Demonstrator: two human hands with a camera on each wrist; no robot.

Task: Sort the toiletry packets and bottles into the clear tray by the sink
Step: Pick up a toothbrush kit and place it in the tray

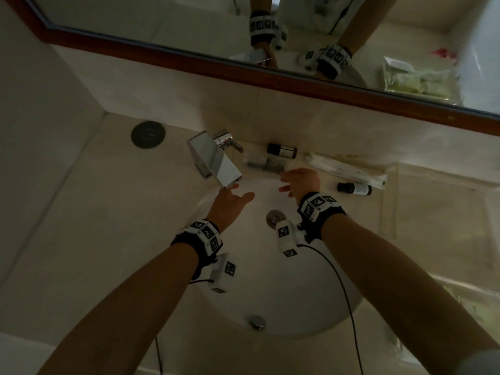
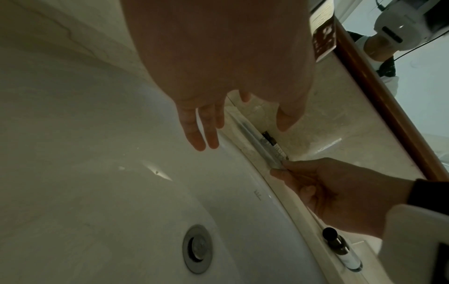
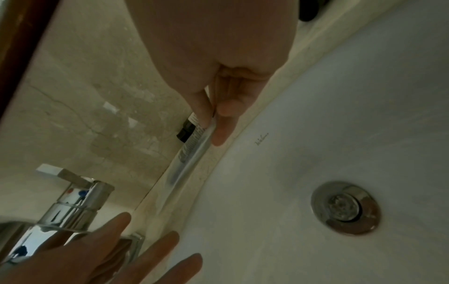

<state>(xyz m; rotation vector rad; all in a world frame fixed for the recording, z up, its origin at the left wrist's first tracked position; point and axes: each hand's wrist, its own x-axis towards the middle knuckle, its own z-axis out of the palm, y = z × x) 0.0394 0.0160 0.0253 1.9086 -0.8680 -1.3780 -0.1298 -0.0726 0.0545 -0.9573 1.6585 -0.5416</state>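
Observation:
A flat clear packet (image 1: 266,162) with dark print lies on the ledge behind the sink, right of the tap. My right hand (image 1: 286,182) pinches its right end between thumb and fingers; the right wrist view shows that hand (image 3: 211,130) on the packet (image 3: 192,153). A dark bottle (image 1: 281,151) lies just behind the packet, against the wall. Long clear packets (image 1: 343,169) and a small dark-capped bottle (image 1: 354,188) lie further right. My left hand (image 1: 238,192) hovers under the spout, fingers straight and holding nothing. The clear tray (image 1: 387,212) stands at the far right.
The chrome tap (image 1: 216,158) overhangs the white basin (image 1: 297,293), whose drain (image 1: 274,216) sits between my wrists. A round dark plate (image 1: 148,134) is set in the counter at the back left. A wood-framed mirror (image 1: 270,74) runs along the wall above.

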